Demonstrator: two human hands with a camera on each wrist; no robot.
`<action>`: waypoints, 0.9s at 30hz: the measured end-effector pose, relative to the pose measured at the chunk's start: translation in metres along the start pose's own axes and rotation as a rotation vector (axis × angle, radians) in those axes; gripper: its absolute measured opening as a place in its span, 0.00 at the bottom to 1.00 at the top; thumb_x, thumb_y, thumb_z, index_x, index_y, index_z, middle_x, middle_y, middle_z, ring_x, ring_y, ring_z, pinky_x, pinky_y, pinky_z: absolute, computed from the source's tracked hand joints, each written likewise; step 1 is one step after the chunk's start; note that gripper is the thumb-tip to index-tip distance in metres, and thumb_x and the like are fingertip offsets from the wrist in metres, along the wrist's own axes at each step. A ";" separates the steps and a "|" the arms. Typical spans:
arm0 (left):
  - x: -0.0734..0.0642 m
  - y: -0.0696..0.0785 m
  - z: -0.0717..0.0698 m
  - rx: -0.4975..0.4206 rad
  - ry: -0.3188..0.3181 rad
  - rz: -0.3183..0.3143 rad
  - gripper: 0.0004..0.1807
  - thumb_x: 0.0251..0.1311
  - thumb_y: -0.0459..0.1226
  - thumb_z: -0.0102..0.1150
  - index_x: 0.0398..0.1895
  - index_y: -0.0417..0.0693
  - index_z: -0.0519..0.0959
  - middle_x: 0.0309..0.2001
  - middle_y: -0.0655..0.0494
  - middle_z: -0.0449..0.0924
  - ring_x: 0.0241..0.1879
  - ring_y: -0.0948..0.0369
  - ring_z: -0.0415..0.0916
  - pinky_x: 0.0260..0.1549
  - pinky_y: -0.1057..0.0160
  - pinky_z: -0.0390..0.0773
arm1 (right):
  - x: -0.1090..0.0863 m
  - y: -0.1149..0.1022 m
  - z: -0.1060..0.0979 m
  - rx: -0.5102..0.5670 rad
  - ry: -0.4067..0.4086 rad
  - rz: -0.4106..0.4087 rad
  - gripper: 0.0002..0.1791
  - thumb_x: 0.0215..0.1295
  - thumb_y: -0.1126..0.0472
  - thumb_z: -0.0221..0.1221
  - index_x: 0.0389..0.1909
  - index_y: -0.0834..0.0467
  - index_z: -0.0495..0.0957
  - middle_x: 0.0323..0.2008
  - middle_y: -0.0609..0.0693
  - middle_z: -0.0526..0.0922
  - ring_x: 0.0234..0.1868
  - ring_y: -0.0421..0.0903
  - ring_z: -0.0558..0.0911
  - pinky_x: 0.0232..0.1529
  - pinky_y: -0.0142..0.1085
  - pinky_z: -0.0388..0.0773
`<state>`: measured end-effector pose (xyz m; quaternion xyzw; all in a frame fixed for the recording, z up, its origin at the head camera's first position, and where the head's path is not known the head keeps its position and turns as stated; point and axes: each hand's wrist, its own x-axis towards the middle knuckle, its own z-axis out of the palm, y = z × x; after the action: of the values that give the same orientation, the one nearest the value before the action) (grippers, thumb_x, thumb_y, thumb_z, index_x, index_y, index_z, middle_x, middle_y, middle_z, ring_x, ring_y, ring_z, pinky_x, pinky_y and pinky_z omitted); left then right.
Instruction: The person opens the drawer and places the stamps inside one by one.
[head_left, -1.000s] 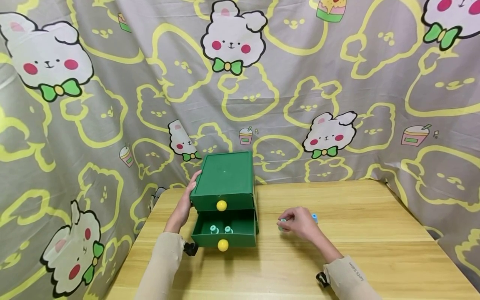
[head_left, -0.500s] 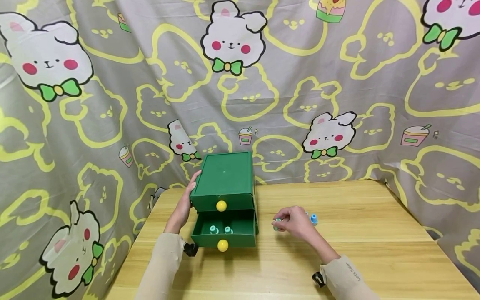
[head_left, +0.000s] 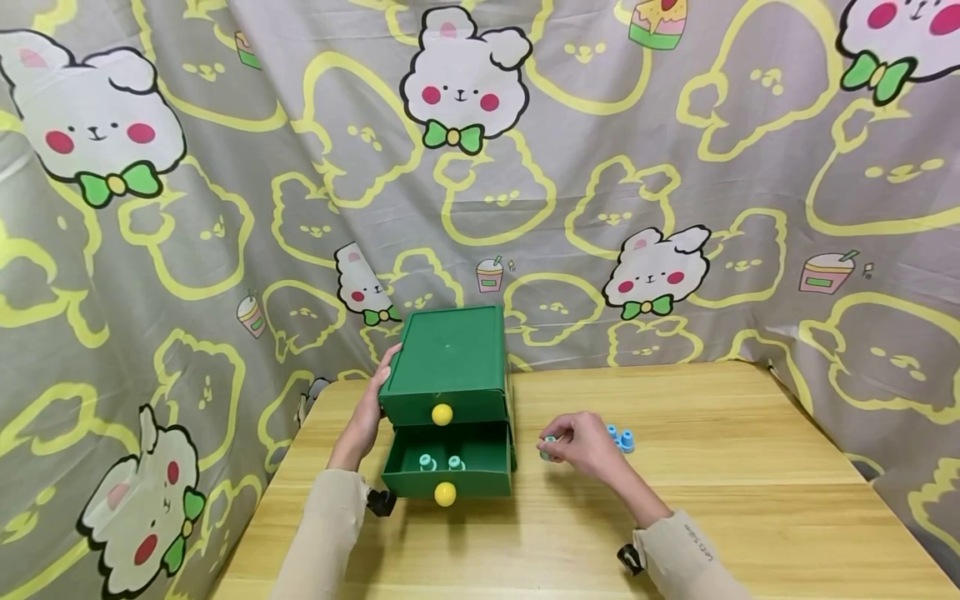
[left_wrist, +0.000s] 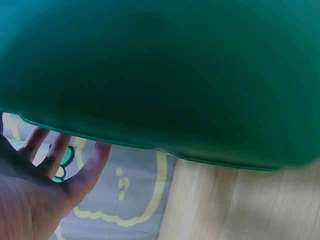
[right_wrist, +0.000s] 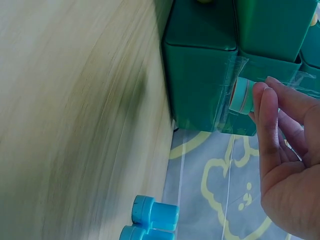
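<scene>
My left hand (head_left: pixel 367 417) rests against the left side of a green two-drawer cabinet (head_left: pixel 450 350); its extended fingers touch the side panel in the left wrist view. The lower drawer (head_left: pixel 408 482) is pulled out, and inside stand two mint-green pegs (head_left: pixel 427 462) with wide bases. To the right of the cabinet, my right hand (head_left: pixel 588 446) pinches a mint-green peg (right_wrist: pixel 241 95) between thumb and fingertips, above the table. Behind that hand, a cluster of blue pegs (head_left: pixel 626 440) stands on the wood.
Yellow round knobs (head_left: pixel 442 414) stick out from both drawer fronts. Clear tape (right_wrist: pixel 227 95) runs along the cabinet's side. The wooden table (head_left: pixel 750 467) reaches back to a patterned curtain (head_left: pixel 555 183) hanging behind and at the left.
My right hand has moved left toward the cabinet with the pinched peg, uncovering more of the blue pegs. The left hand stays against the cabinet.
</scene>
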<state>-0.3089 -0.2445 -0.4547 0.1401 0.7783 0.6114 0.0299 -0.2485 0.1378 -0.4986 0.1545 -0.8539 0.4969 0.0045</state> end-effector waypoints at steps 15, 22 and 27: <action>-0.001 0.000 -0.001 -0.003 -0.006 -0.002 0.29 0.79 0.62 0.24 0.81 0.83 0.48 0.83 0.57 0.43 0.78 0.45 0.48 0.66 0.29 0.58 | 0.002 -0.004 0.002 -0.001 -0.002 -0.001 0.03 0.64 0.61 0.71 0.35 0.56 0.90 0.24 0.45 0.88 0.27 0.51 0.89 0.27 0.34 0.80; -0.001 -0.001 -0.001 -0.001 -0.006 -0.002 0.29 0.80 0.61 0.23 0.82 0.82 0.48 0.83 0.57 0.43 0.78 0.45 0.48 0.65 0.30 0.59 | 0.004 -0.022 0.005 0.011 -0.016 -0.034 0.05 0.64 0.60 0.71 0.38 0.57 0.90 0.26 0.46 0.89 0.25 0.41 0.87 0.26 0.34 0.81; 0.000 0.000 0.000 -0.007 0.001 -0.006 0.29 0.79 0.61 0.24 0.81 0.83 0.49 0.83 0.58 0.44 0.78 0.46 0.49 0.65 0.31 0.59 | 0.005 -0.037 0.010 0.024 -0.023 -0.076 0.05 0.64 0.58 0.71 0.37 0.54 0.90 0.26 0.47 0.89 0.26 0.42 0.87 0.25 0.34 0.80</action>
<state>-0.3094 -0.2449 -0.4549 0.1373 0.7765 0.6141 0.0319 -0.2421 0.1113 -0.4718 0.1928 -0.8415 0.5046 0.0119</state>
